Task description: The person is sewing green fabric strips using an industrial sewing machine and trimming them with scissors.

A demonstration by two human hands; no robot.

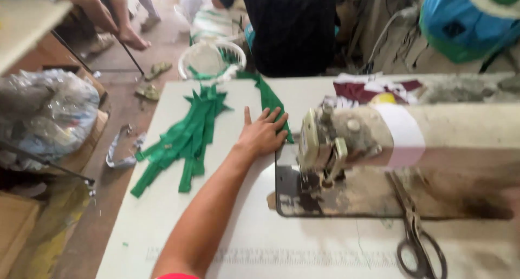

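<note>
My left hand lies flat, fingers spread, on a long green fabric strip that runs across the white table toward the sewing machine. The strip trails back over the table's far edge. A pile of several green fabric strips lies to the left of my hand, partly hanging over the table's left edge. My right hand is out of sight.
Scissors lie on the table under the machine arm. A white basket with green fabric stands on the floor beyond the table. A person in dark clothing sits behind it. Plastic bags sit at left.
</note>
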